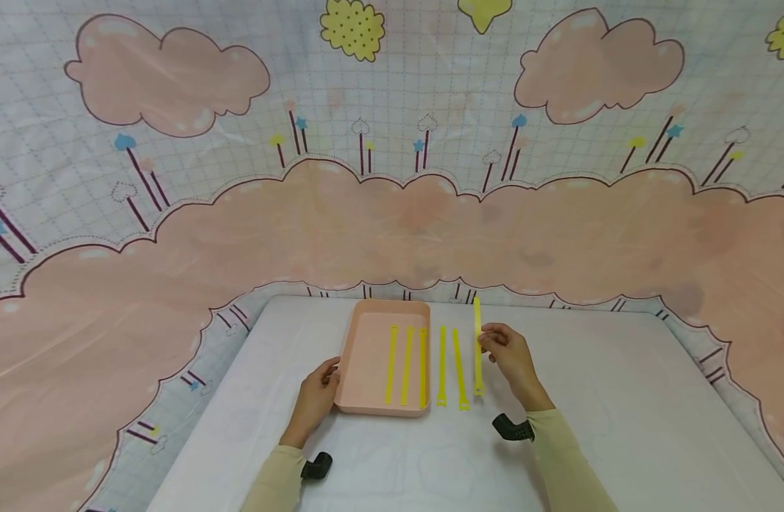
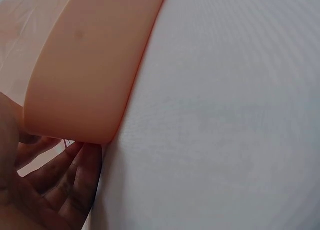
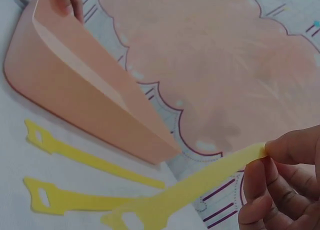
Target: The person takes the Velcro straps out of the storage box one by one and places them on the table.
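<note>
My right hand (image 1: 509,352) pinches a yellow strap (image 3: 200,182), a hook-and-loop cable tie with a slotted wide end, between thumb and fingertips. The strap stands over the table with its slotted end toward me. At the left side of the pink tray (image 1: 365,370) my left hand (image 1: 318,392) grips the rim, fingers against the outside wall in the left wrist view. Three yellow straps lie side by side in the tray's right half. To the right of the tray, a yellow strap (image 1: 442,366) and a slightly slanted strap (image 1: 459,370) lie on the table.
A white-covered table (image 1: 392,462) carries the tray and straps. Behind it hangs a cloth (image 1: 392,235) printed with pink clouds. A black wrist camera (image 1: 512,428) sits on the right sleeve, another black camera (image 1: 317,466) on the left.
</note>
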A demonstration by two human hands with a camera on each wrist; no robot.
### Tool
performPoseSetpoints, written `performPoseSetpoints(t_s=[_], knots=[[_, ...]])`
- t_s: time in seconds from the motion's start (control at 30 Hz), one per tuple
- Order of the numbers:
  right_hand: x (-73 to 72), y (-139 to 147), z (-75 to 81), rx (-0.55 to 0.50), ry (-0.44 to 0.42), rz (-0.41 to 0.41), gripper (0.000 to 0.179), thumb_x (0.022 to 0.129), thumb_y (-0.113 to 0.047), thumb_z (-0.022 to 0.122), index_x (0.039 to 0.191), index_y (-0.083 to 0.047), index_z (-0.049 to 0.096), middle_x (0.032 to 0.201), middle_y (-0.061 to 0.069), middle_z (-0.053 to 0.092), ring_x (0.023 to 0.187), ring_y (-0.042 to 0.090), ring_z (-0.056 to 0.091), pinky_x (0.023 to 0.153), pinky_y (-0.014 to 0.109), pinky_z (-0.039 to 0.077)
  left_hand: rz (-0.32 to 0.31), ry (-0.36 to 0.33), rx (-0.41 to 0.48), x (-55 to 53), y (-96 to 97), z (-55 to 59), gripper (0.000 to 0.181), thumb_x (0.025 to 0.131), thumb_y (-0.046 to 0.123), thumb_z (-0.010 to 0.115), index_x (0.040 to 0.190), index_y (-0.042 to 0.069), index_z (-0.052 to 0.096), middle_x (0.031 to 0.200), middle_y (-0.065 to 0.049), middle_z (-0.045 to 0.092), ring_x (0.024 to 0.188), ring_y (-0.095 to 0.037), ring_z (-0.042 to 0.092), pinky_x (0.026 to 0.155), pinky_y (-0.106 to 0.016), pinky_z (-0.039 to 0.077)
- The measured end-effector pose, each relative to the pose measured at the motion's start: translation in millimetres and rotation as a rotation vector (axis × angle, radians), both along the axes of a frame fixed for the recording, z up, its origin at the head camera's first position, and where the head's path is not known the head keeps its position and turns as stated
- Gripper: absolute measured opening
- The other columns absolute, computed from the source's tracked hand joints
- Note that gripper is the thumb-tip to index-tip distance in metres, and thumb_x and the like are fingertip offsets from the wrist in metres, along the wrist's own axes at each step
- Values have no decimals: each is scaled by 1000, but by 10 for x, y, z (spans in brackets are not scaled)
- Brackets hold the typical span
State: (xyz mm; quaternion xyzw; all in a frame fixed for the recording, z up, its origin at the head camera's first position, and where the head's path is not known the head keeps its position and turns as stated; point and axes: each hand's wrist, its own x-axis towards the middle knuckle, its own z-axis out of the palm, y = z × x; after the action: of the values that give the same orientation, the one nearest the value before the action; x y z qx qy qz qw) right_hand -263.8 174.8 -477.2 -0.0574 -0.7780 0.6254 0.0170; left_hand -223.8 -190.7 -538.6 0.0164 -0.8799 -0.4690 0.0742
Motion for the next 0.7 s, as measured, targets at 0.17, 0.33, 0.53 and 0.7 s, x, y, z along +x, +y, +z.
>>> performPoseSetpoints(t_s=[0.17, 0.33, 0.53, 0.7], knots=[[-18, 20, -62, 24, -34, -1, 28, 97, -14, 60, 122, -1, 59, 98, 8, 68, 80, 13, 59, 68, 28, 50, -1, 1, 1, -10, -6, -11, 36, 99, 9, 53, 135, 7, 58, 122, -21, 67, 104, -28, 66, 86, -42, 54], [-51, 50, -124, 33, -65, -8, 30, 97, -16, 61, 123, -1, 59, 103, 12, 68, 81, 13, 59, 69, 28, 50, 5, 2, 3, -20, 5, 20, 36, 99, 9, 54, 135, 6, 59, 121, -21, 67, 104, -28, 66, 87, -41, 53], [-89, 90, -229, 45, -113, -14, 28, 97, -14, 58, 123, -1, 58, 103, 11, 67, 83, 15, 59, 67, 24, 49, 5, -2, 4, -21, 4, 25, 37, 98, 9, 54, 135, 6, 59, 120, -20, 67, 104, -28, 66, 86, -40, 53], [-96, 107, -276, 58, -155, -7, 29, 97, -13, 59, 124, -2, 57, 105, 12, 67, 85, 17, 59, 67, 24, 49, 4, -13, 3, -19, 4, 14, 37, 98, 9, 53, 134, 6, 59, 120, -20, 68, 104, -27, 66, 85, -40, 53]])
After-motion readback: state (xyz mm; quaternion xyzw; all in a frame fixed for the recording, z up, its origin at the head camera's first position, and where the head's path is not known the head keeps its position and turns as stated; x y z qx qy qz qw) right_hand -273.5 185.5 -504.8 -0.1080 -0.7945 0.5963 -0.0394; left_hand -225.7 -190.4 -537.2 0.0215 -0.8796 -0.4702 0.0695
